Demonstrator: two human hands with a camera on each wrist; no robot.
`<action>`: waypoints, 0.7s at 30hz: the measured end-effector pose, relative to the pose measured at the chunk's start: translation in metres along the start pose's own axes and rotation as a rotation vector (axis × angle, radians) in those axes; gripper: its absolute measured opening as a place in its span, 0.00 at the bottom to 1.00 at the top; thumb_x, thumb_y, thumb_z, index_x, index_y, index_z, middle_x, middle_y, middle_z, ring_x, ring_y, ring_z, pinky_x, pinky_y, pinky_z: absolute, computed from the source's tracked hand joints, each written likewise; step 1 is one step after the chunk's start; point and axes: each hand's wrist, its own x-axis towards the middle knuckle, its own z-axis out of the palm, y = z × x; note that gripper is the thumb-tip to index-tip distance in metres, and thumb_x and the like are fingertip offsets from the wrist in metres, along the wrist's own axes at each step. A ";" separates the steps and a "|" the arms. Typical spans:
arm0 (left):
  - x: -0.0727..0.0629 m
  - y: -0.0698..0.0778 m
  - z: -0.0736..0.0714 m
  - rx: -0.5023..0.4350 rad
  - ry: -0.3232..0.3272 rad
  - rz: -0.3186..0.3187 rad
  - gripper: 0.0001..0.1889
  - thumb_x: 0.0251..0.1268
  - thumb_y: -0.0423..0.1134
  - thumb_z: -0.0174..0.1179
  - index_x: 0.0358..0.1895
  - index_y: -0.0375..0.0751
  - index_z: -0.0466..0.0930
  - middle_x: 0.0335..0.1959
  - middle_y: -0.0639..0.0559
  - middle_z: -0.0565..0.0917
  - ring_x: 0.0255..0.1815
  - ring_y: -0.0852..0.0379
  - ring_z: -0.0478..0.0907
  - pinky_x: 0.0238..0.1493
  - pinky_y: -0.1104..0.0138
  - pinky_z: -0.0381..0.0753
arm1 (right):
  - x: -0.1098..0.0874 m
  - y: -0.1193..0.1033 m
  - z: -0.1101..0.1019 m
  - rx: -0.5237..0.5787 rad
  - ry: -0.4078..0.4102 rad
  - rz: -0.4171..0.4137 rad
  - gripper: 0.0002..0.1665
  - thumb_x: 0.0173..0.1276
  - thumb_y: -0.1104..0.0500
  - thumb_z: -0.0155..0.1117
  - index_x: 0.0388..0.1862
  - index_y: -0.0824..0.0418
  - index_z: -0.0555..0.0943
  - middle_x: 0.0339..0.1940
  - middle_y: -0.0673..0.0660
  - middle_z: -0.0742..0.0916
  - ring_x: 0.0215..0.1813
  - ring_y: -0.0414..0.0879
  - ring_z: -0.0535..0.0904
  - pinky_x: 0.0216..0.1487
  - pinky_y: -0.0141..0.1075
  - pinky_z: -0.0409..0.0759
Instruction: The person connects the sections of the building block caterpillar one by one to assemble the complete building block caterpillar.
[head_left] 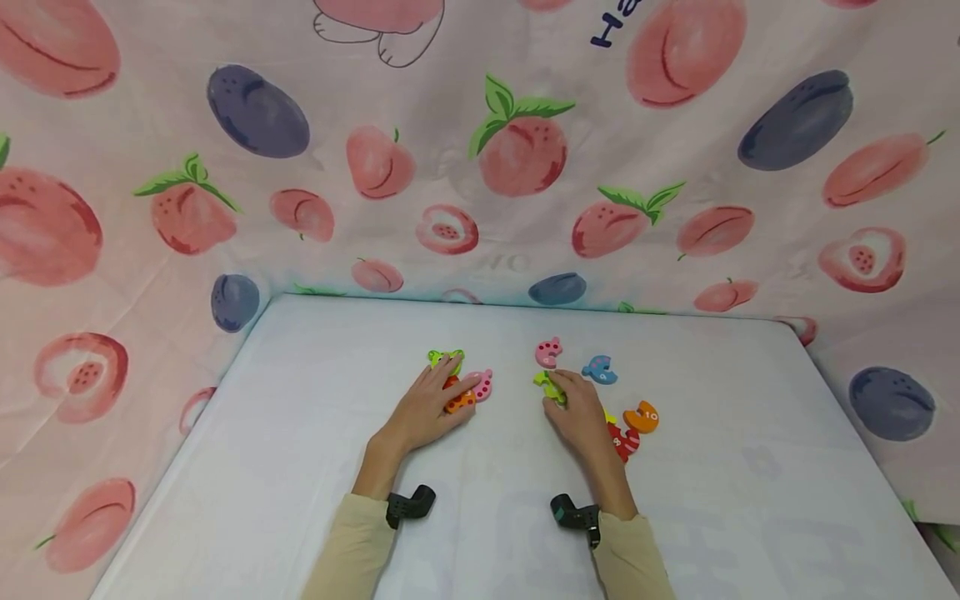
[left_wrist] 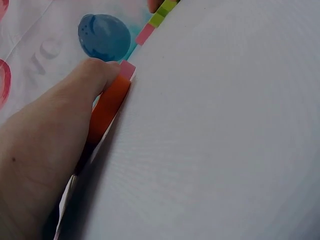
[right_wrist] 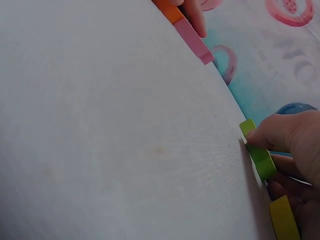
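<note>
My left hand [head_left: 429, 406] lies with fingers spread over a cluster of small, thick puzzle pieces. A green piece [head_left: 435, 357] shows past its fingertips. A spotted orange piece [head_left: 461, 402] lies by the thumb, with a dotted pink piece [head_left: 483, 385] beside it; the hand hides part of the cluster. In the left wrist view the thumb rests along the orange piece [left_wrist: 109, 107]. My right hand [head_left: 581, 410] pinches a light-green piece [head_left: 550, 386] between thumb and fingers. From the right wrist, this green piece [right_wrist: 260, 155] appears on edge at the white surface.
Beyond the right hand lie a pink piece [head_left: 548, 352] and a blue piece [head_left: 600, 369]. To its right are an orange piece [head_left: 642, 417] marked 10 and a red piece [head_left: 624, 443], with yellow [head_left: 610, 418] partly hidden. A fruit-print cloth [head_left: 517, 242] hangs behind the white table [head_left: 300, 467].
</note>
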 end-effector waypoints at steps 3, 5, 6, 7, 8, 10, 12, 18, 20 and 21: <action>0.000 0.000 0.000 -0.005 0.000 0.003 0.29 0.69 0.60 0.51 0.72 0.63 0.63 0.80 0.51 0.52 0.82 0.50 0.44 0.80 0.51 0.46 | 0.000 0.000 0.002 -0.008 0.017 -0.012 0.30 0.66 0.56 0.63 0.67 0.60 0.73 0.68 0.62 0.75 0.69 0.59 0.69 0.69 0.54 0.71; 0.000 0.000 0.001 -0.010 -0.004 0.001 0.29 0.69 0.60 0.51 0.72 0.63 0.63 0.80 0.51 0.51 0.82 0.50 0.43 0.80 0.52 0.46 | 0.000 0.000 0.002 -0.012 0.024 -0.017 0.30 0.66 0.56 0.63 0.67 0.60 0.73 0.68 0.62 0.76 0.68 0.59 0.70 0.68 0.53 0.72; 0.000 0.000 0.001 -0.016 -0.006 -0.002 0.29 0.69 0.60 0.51 0.72 0.63 0.63 0.80 0.52 0.51 0.82 0.50 0.43 0.80 0.52 0.45 | 0.000 0.001 0.003 -0.015 0.027 -0.018 0.30 0.66 0.56 0.63 0.67 0.60 0.74 0.68 0.61 0.76 0.68 0.59 0.70 0.68 0.53 0.72; 0.001 0.000 0.001 -0.020 -0.009 -0.006 0.29 0.69 0.60 0.51 0.72 0.63 0.63 0.80 0.52 0.51 0.82 0.50 0.42 0.80 0.52 0.45 | 0.000 0.001 0.003 -0.017 0.030 -0.017 0.30 0.66 0.55 0.63 0.67 0.59 0.74 0.68 0.61 0.76 0.68 0.59 0.70 0.68 0.53 0.72; 0.001 -0.001 0.001 -0.024 -0.008 -0.006 0.29 0.69 0.59 0.51 0.72 0.63 0.63 0.80 0.52 0.51 0.82 0.50 0.42 0.80 0.52 0.45 | 0.000 0.001 0.003 -0.022 0.031 -0.019 0.30 0.66 0.55 0.63 0.67 0.59 0.74 0.68 0.61 0.76 0.68 0.58 0.70 0.68 0.53 0.72; 0.001 0.000 0.001 -0.029 -0.010 -0.011 0.29 0.69 0.59 0.51 0.72 0.63 0.63 0.80 0.52 0.50 0.82 0.50 0.42 0.80 0.52 0.45 | 0.000 0.001 0.004 -0.028 0.038 -0.027 0.30 0.66 0.55 0.63 0.66 0.59 0.74 0.67 0.61 0.76 0.67 0.58 0.70 0.67 0.53 0.73; 0.001 0.000 0.001 -0.034 -0.011 -0.013 0.29 0.69 0.59 0.51 0.72 0.63 0.64 0.80 0.52 0.51 0.82 0.50 0.42 0.80 0.52 0.45 | 0.000 0.002 0.005 -0.031 0.047 -0.032 0.29 0.66 0.54 0.63 0.66 0.59 0.75 0.67 0.61 0.77 0.67 0.58 0.71 0.67 0.54 0.73; 0.001 0.000 0.002 -0.035 -0.009 -0.012 0.29 0.69 0.59 0.51 0.72 0.63 0.63 0.80 0.52 0.51 0.82 0.50 0.42 0.80 0.51 0.45 | 0.001 0.002 0.006 -0.035 0.062 -0.041 0.29 0.65 0.54 0.64 0.65 0.58 0.75 0.67 0.61 0.77 0.66 0.58 0.71 0.66 0.54 0.73; 0.001 0.000 0.002 -0.036 -0.007 -0.009 0.29 0.69 0.59 0.51 0.72 0.63 0.63 0.80 0.52 0.51 0.82 0.50 0.42 0.80 0.51 0.45 | 0.001 0.002 0.006 -0.038 0.059 -0.036 0.29 0.65 0.53 0.64 0.66 0.58 0.75 0.67 0.60 0.77 0.66 0.58 0.71 0.66 0.54 0.73; 0.001 0.000 0.002 -0.034 -0.009 -0.010 0.29 0.69 0.59 0.51 0.72 0.63 0.63 0.80 0.52 0.51 0.82 0.50 0.42 0.80 0.52 0.44 | 0.001 0.002 0.006 -0.039 0.058 -0.031 0.29 0.66 0.53 0.64 0.66 0.58 0.75 0.67 0.60 0.77 0.66 0.57 0.71 0.66 0.54 0.73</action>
